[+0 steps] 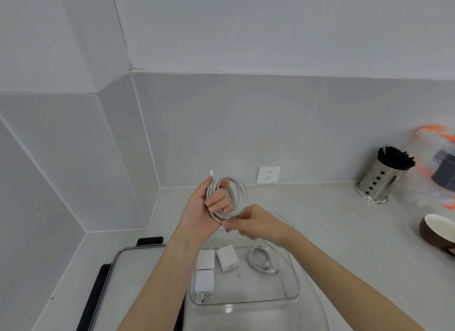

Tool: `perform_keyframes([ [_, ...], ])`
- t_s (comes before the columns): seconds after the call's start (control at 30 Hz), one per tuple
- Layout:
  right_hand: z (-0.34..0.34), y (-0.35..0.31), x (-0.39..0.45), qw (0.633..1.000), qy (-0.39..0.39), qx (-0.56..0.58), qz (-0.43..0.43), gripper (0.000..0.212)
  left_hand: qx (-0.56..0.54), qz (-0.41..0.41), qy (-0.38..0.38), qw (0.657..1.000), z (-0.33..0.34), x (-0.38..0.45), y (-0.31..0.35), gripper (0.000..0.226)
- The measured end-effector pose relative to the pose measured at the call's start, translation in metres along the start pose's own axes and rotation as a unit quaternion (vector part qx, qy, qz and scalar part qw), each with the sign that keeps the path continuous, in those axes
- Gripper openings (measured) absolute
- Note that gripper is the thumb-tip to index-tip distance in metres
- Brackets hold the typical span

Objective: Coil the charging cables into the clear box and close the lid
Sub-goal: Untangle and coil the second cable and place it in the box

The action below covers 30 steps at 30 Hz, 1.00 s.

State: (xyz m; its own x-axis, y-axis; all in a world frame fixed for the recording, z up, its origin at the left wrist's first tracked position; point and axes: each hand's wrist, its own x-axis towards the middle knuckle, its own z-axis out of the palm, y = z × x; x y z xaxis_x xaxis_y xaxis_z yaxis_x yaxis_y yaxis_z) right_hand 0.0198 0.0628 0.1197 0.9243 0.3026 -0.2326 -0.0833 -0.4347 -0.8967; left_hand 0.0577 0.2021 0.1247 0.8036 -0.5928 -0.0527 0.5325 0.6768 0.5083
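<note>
My left hand (204,207) holds a white charging cable (237,195) wound in loops around its fingers, above the far end of the clear box (294,276). One plug end sticks up past the thumb. My right hand (251,223) pinches the cable's loose end at the bottom of the coil. Inside the box lie a small coiled white cable (261,259) and three white charger plugs (227,258). The box's clear lid (138,281) with black clips lies flat on the counter to the left of the box.
A steel holder of black sticks (380,180) stands at the back right, next to a clear jar with orange clips (440,168). A brown bowl (435,232) sits at the right edge. A wall socket (268,175) is behind my hands.
</note>
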Motion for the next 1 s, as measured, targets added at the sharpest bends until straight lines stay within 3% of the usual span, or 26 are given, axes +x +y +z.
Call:
perform_keyframes([
  [0.1,-0.015,-0.003,0.003,1.0,-0.022,0.008,-0.021,0.028,0.041,-0.028,-0.01,0.999,0.001,-0.004,-0.002,0.046],
  [0.23,-0.024,-0.002,0.0,0.993,-0.082,0.087,-0.003,0.015,0.137,-0.038,0.024,0.99,-0.01,-0.006,-0.001,0.051],
  [0.43,-0.008,0.004,0.002,0.998,0.049,0.019,-0.015,0.031,0.213,-0.007,0.161,0.964,-0.011,-0.008,-0.013,0.048],
  [0.53,-0.003,0.008,0.007,0.994,0.1,-0.035,-0.022,0.035,0.264,0.001,0.178,0.948,-0.01,-0.011,-0.016,0.045],
  [0.63,-0.004,0.009,0.01,0.99,0.119,-0.068,-0.016,0.034,0.414,0.028,0.159,0.896,-0.011,-0.015,-0.015,0.032],
  [0.83,-0.002,0.012,0.009,0.989,0.121,-0.082,0.002,0.035,0.666,0.091,0.201,0.713,-0.023,-0.019,-0.02,0.042],
  [0.93,-0.001,0.01,0.006,0.993,0.115,-0.029,0.022,0.03,0.714,0.096,0.192,0.666,-0.029,-0.019,-0.019,0.04],
  [1.0,-0.003,0.011,0.003,0.995,0.082,0.031,0.049,0.024,0.72,0.103,0.182,0.662,-0.03,-0.017,-0.016,0.039],
])
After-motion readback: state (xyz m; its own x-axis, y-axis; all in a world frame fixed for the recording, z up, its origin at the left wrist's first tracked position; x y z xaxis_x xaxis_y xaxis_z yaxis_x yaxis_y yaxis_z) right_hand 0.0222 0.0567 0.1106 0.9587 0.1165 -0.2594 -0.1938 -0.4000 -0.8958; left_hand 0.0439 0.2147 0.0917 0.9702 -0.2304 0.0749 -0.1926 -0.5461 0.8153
